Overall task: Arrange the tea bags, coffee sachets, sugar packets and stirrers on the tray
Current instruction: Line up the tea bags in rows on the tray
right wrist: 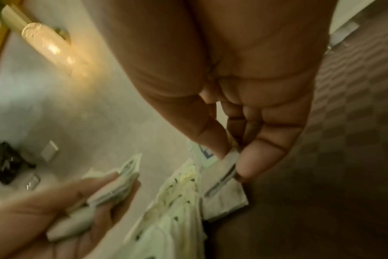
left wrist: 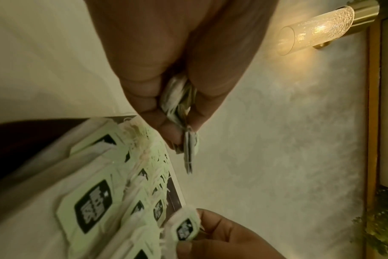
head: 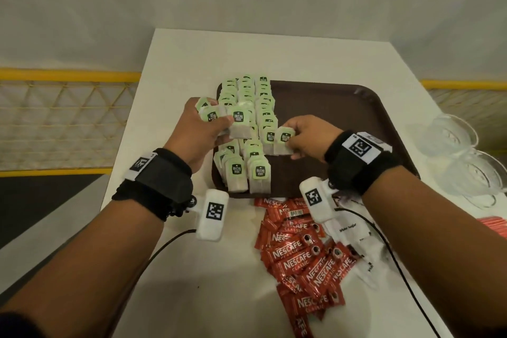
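Note:
A dark brown tray [head: 343, 118] lies on the white table. Rows of green-tagged tea bags [head: 253, 107] cover its left part. My left hand [head: 203, 126] hovers over the tray's left edge and grips a small stack of tea bags [head: 219, 115], seen edge-on in the left wrist view [left wrist: 179, 98]. My right hand [head: 304, 137] pinches a single tea bag [head: 284, 141] by its tag, at the right side of the rows [right wrist: 224, 178]. Red coffee sachets [head: 304, 255] lie heaped in front of the tray, with white sugar packets [head: 347, 230] beside them.
Clear glass cups [head: 463, 156] stand right of the tray. Something red-orange [head: 493, 225] pokes in at the right edge. The table's left edge [head: 131, 123] runs close to my left hand. Cables trail from both wrist cameras across the table.

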`<state>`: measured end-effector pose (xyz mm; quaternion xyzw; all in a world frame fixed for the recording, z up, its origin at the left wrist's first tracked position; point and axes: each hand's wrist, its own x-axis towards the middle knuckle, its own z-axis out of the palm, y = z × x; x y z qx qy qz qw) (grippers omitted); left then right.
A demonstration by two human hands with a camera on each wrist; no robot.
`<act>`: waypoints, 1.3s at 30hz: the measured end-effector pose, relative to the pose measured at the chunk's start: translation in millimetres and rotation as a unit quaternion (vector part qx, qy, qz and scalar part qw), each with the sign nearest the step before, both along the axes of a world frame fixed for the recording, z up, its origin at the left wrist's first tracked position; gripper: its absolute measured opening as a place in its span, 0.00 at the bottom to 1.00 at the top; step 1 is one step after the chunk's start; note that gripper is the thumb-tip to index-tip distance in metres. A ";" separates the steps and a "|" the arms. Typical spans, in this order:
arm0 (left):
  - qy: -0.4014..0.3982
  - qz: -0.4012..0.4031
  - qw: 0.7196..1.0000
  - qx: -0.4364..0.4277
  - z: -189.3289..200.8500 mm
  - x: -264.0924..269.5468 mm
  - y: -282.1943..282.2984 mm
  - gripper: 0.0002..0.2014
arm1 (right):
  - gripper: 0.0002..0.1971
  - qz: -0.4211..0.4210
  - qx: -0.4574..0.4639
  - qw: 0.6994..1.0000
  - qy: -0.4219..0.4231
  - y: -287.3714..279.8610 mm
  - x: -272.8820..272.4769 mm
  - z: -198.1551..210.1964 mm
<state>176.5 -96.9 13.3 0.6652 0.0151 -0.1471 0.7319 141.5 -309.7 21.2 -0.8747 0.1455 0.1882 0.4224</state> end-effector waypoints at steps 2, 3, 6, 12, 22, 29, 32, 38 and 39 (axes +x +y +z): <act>-0.005 0.002 1.000 -0.001 -1.2 0.2 1.7 0.18 | 0.09 -0.004 -0.036 0.999 -0.003 5.3 4.2 -2.8; -0.005 0.004 1.000 -0.001 -2.0 0.3 2.7 0.18 | 0.09 -0.015 -0.037 0.999 -0.005 6.9 6.1 -4.8; -0.004 0.003 1.000 -0.001 -3.2 -0.7 4.4 0.19 | 0.10 -0.029 -0.049 0.998 0.006 10.2 8.4 -10.3; -0.003 -0.018 1.000 0.002 -7.6 -4.8 4.6 0.19 | 0.13 -0.071 -0.043 0.996 0.013 12.8 7.2 -12.3; -0.013 -0.056 0.998 -0.031 -6.5 -13.8 -10.1 0.19 | 0.14 -0.017 0.074 0.992 -0.098 19.6 -5.7 14.0; 0.032 -0.054 0.996 -0.064 -9.6 -14.9 -8.8 0.19 | 0.03 -0.091 0.141 0.982 -0.087 5.0 -13.3 3.2; 0.049 -0.049 0.995 -0.076 -9.6 -13.9 -0.5 0.19 | 0.03 -0.068 0.098 0.993 -0.026 -6.1 -17.4 -2.5; 0.072 -0.049 0.993 -0.086 -8.1 -15.4 3.5 0.20 | 0.08 -0.047 -0.006 0.998 0.031 3.2 -15.1 -9.6; 0.075 -0.054 0.992 -0.085 -8.4 -15.9 3.8 0.21 | 0.08 -0.050 -0.015 0.998 0.032 5.8 -13.8 -9.8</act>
